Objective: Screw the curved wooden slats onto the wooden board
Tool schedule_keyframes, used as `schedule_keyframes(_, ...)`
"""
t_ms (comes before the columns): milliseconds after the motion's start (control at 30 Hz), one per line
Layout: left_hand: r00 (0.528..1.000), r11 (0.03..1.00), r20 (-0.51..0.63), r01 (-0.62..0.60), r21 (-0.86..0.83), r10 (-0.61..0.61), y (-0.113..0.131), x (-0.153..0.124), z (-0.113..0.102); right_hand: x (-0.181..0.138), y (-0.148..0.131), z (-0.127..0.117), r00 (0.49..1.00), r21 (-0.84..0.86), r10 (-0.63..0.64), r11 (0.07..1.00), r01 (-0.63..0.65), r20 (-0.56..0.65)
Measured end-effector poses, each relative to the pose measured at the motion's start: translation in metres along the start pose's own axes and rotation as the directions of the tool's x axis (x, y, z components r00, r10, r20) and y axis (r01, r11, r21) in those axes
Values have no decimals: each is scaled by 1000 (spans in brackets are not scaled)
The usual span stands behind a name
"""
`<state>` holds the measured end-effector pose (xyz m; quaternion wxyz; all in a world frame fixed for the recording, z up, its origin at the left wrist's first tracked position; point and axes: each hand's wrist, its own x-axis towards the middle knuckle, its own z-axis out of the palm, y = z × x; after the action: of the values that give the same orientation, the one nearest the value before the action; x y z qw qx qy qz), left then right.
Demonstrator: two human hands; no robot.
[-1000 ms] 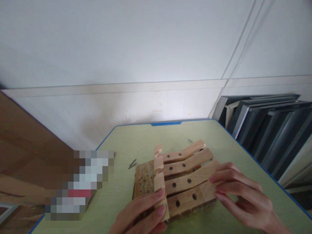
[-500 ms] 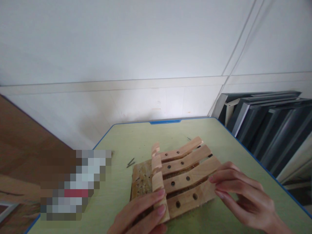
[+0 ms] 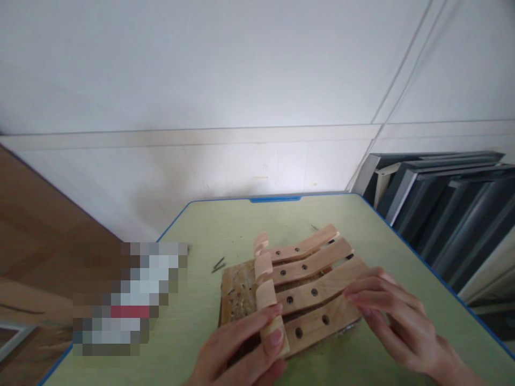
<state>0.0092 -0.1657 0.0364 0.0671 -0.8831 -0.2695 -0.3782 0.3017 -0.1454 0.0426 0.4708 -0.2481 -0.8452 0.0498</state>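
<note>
Several curved wooden slats [image 3: 317,289], each with two dark screw holes, lie side by side on a worn wooden board [image 3: 235,292]. Short raised wooden blocks [image 3: 264,265] stand in a row across the slats' left ends. My left hand [image 3: 245,348] grips the nearest wooden block, thumb and fingers closed around it. At the opposite end, my right hand [image 3: 398,319] has its fingertips closed on the right end of the nearest slat. The thumb's contact there is partly hidden.
Loose screws or nails [image 3: 218,265] lie left of the board, and another small one [image 3: 314,227] behind the slats. A blurred-out item [image 3: 137,295] is at the table's left edge. Dark panels [image 3: 446,198] lean at the right. A white wall [image 3: 225,166] stands behind the table.
The view has shifted slightly. Both hands stay at nearly the same places on the wooden pieces; my left thumb and fingers sit a little differently on the block.
</note>
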Motion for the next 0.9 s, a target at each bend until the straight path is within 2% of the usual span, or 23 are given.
schedule_keyframes(167,983,995,-183,-48,-89,31,0,-5,9,2,-3,1,1000,-24,-23,999,23,0)
schedule_keyframes(267,989,988,-149,-21,-151,-2,0,-7,9,1,-6,-4,1000,-34,-10,999,10,-9)
schedule_keyframes(333,988,983,-154,-48,-175,21,-1,-7,6,2,-11,-11,1000,-36,4,999,-5,-24)
schedule_keyframes(400,983,980,-176,-79,-183,47,-2,-5,4,10,-20,-22,997,-38,21,999,-24,-79)
schedule_keyframes(433,983,979,-175,-82,-185,49,-3,-4,3,17,-26,-27,986,-39,53,997,-60,-157)
schedule_keyframes(467,984,980,-173,-81,-183,49,-4,-3,2,28,-33,-32,964,-38,93,994,-106,-251)
schedule_keyframes(533,980,983,-188,-90,-160,59,-4,-3,1,61,-44,-35,941,-32,154,985,-171,-302)
schedule_keyframes(567,980,986,-194,-81,-148,52,-4,-3,1,83,-48,-32,957,-34,150,986,-163,-250)
schedule_keyframes(600,979,988,-199,-69,-137,41,-3,-3,0,106,-50,-26,990,-52,107,992,-113,-95)
schedule_keyframes(633,978,990,-205,-58,-132,30,-2,-3,0,129,-49,-16,997,-55,60,997,-57,55)
schedule_keyframes(667,978,990,-210,-49,-135,20,-1,-3,0,153,-46,-3,982,-50,23,999,-13,189)
schedule_keyframes(700,977,989,-213,-44,-144,13,-1,-3,0,174,-41,13,945,-71,25,997,-2,326)
schedule_keyframes(767,977,985,-215,-45,-165,9,0,-2,0,208,-27,51,819,-101,28,994,37,573)
schedule_keyframes(833,975,983,-220,-60,-172,21,-1,-1,-1,230,-11,90,651,-138,54,987,79,757)
schedule_keyframes(900,975,984,-218,-66,-168,29,-2,0,-2,241,2,126,468,-156,79,979,128,880)
